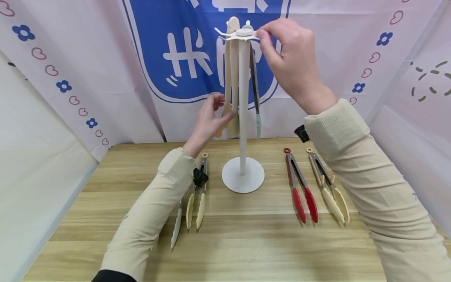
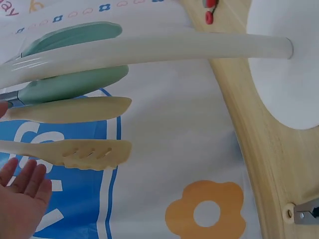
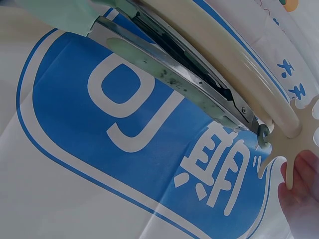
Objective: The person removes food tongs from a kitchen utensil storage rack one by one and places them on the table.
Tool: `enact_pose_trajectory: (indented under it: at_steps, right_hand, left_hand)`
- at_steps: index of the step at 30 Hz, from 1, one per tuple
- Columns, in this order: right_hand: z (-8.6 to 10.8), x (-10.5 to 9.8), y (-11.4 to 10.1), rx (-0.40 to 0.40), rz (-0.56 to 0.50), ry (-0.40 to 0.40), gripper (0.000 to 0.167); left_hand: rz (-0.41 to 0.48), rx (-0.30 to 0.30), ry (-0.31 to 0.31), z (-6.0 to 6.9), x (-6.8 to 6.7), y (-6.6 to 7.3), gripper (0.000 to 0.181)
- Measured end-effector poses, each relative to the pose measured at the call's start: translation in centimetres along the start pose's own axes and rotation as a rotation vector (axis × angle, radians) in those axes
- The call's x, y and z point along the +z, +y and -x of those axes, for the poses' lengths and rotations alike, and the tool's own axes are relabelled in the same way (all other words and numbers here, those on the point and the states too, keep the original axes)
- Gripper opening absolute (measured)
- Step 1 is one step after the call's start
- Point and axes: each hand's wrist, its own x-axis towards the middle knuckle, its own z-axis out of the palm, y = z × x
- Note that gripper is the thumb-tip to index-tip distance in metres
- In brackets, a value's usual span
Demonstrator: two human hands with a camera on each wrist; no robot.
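- Table (image 1: 253, 243), wood-grained: red-tipped metal tongs (image 1: 311, 204) and cream-tipped metal tongs (image 1: 332, 205) lie side by side to the right of the white round-based stand (image 1: 243, 117); a second cream-tipped pair (image 1: 201, 211) lies to its left.
- Obstruction: the left cream sleeve (image 1: 151, 207) partly covers a pale grey utensil (image 1: 177, 227); a black wrist unit (image 1: 200, 177) overlaps the second pair.
- Stand load: green-tipped metal tongs (image 2: 75, 85), a smooth tan utensil (image 2: 75, 110) and a slotted tan spatula (image 2: 92, 154) hang from the crown (image 1: 244, 32).
- Right hand (image 1: 294, 58): raised to crown height; grip clamped, thumb and finger pinching one crown arm.
- Left hand (image 1: 212, 119): held lower, at the hanging tan pieces; grip apart, thumb spread from fingers; contact cannot be determined.
- Construction: slim, smooth pole; flat disc base; crown with curved, hooked arms. Behind it hangs a creased blue-and-white printed backdrop (image 1: 151, 51).
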Motion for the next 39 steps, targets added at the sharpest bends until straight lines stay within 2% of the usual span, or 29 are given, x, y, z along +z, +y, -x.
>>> enact_pose_trajectory:
  at_steps: [8, 13, 14, 16, 20, 21, 25, 30, 39]
  right_hand:
    - [0.0, -0.1, -0.2, 0.025, 0.003, -0.020, 0.031]
    - [-0.1, -0.1, -0.3, 0.057, 0.004, -0.042, 0.031]
    - [0.0, -0.1, -0.3, 0.045, 0.005, -0.035, 0.031]
    - [0.0, -0.1, -0.2, 0.032, 0.006, -0.026, 0.031]
    - [0.0, 0.1, 0.0, -0.012, 0.006, 0.005, 0.031]
    - [0.0, 0.1, 0.0, -0.002, 0.003, 0.004, 0.031]
    - [0.0, 0.1, -0.1, 0.012, -0.001, 0.001, 0.031]
    - [0.0, -0.1, -0.2, 0.024, -0.002, -0.004, 0.031]
    - [0.0, 0.0, -0.2, 0.021, 0.002, -0.007, 0.032]
  left_hand:
    - [0.029, 0.005, 0.037, -1.1, 0.6, 0.4, 0.056]
    - [0.081, 0.016, 0.051, -1.7, 0.7, 0.9, 0.052]
    - [0.087, 0.011, 0.051, -1.5, 0.7, 1.4, 0.052]
    - [0.094, 0.015, 0.054, -1.6, 0.7, 1.7, 0.052]
    - [0.086, 0.018, 0.057, -1.9, 0.7, 2.3, 0.050]
    - [0.085, 0.025, 0.060, -2.1, 0.8, 2.0, 0.050]
    - [0.081, 0.026, 0.066, -2.2, 0.8, 2.3, 0.050]
    - [0.086, 0.063, 0.065, -1.9, 0.7, 2.5, 0.048]
    - [0.034, 0.111, 0.080, -1.9, 0.4, 2.8, 0.044]
